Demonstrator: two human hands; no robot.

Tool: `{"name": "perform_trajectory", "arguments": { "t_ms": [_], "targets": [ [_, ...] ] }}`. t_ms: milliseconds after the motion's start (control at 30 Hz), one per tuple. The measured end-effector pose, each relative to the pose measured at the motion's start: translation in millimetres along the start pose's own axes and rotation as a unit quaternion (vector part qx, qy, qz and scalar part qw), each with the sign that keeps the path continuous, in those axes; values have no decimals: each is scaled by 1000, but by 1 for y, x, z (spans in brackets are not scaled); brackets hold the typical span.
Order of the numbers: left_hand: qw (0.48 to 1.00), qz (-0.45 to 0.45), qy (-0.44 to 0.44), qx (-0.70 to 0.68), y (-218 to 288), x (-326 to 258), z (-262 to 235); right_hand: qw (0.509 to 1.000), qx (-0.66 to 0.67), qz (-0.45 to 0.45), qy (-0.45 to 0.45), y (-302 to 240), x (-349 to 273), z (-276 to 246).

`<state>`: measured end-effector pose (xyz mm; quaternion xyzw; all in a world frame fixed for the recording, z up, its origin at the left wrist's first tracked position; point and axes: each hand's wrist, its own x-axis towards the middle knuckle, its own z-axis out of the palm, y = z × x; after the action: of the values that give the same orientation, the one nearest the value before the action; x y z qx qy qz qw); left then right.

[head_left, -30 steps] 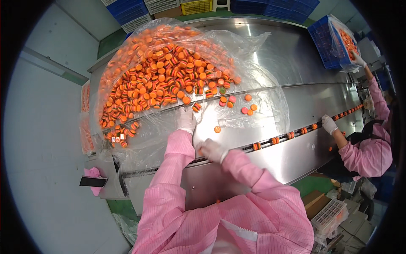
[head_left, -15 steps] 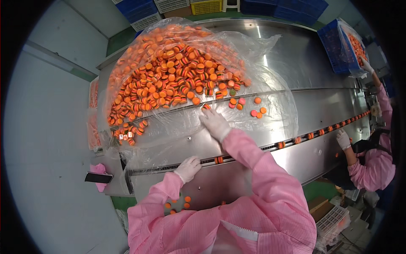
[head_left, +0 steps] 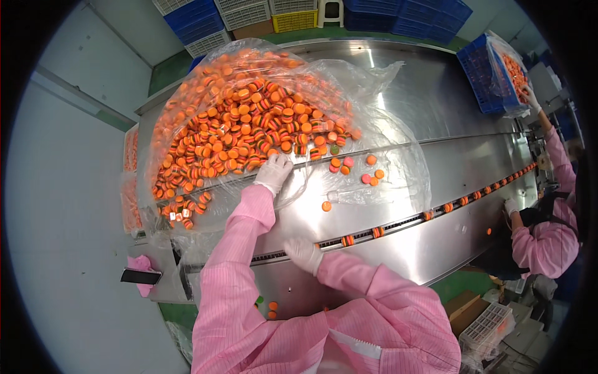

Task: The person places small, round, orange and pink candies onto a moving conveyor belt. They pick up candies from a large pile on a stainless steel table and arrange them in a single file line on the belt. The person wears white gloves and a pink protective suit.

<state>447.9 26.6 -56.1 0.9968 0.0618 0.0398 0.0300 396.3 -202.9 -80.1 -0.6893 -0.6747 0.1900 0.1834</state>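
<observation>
Pile of orange discs [head_left: 249,124], many with striped edges, lies in an opened clear bag [head_left: 386,143] spread over the steel table [head_left: 448,100], filling the upper left of the table. Left hand [head_left: 274,172], white glove, rests at the pile's near edge, fingers curled loosely down onto the discs; whether it grips any, cannot tell. A few loose discs [head_left: 367,171] sit on the plastic just right of that hand, one more apart below them. Right hand [head_left: 304,254], also gloved, is down at the rail [head_left: 398,225] that runs along the table's near side, fingers bent and touching the rail edge; whether it holds a disc is hidden, cannot tell. Discs stand on edge in the rail, a pair just right of the right hand, more spaced out along it toward the far right. Both sleeves pink, striped. Some discs lie on the floor [head_left: 177,315], green, below the table front, near the left sleeve. Pink cloth [head_left: 142,265] with a dark flat tool on it at the table's left corner. Second person [head_left: 548,243] in pink at far right, gloved hand [head_left: 512,206] at the rail, other arm raised to a blue crate [head_left: 483,75] lined with plastic and holding orange discs. Blue, white and yellow crates [head_left: 249,12] stacked beyond the table's far edge. Cardboard box and white basket [head_left: 489,324] at lower right.
</observation>
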Motion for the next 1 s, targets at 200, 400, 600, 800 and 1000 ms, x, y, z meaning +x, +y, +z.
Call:
{"name": "perform_trajectory", "arguments": {
  "t_ms": [200,400,600,800,1000],
  "targets": [
    [961,-165,19,-224,48,-56,-24,967,-58,-75,237,0,-44,-8],
    [971,-23,7,-240,103,-194,-9,927,-17,201,316,82,54,-105],
    [986,-17,-44,-159,113,-191,-40,929,-151,246,232,158,104,-90],
    [984,-81,79,-139,40,-88,-26,980,117,96,131,58,54,-55],
    [995,-58,83,23,-8,-3,-4,983,-7,-113,148,-8,-16,27]
  ]
}}
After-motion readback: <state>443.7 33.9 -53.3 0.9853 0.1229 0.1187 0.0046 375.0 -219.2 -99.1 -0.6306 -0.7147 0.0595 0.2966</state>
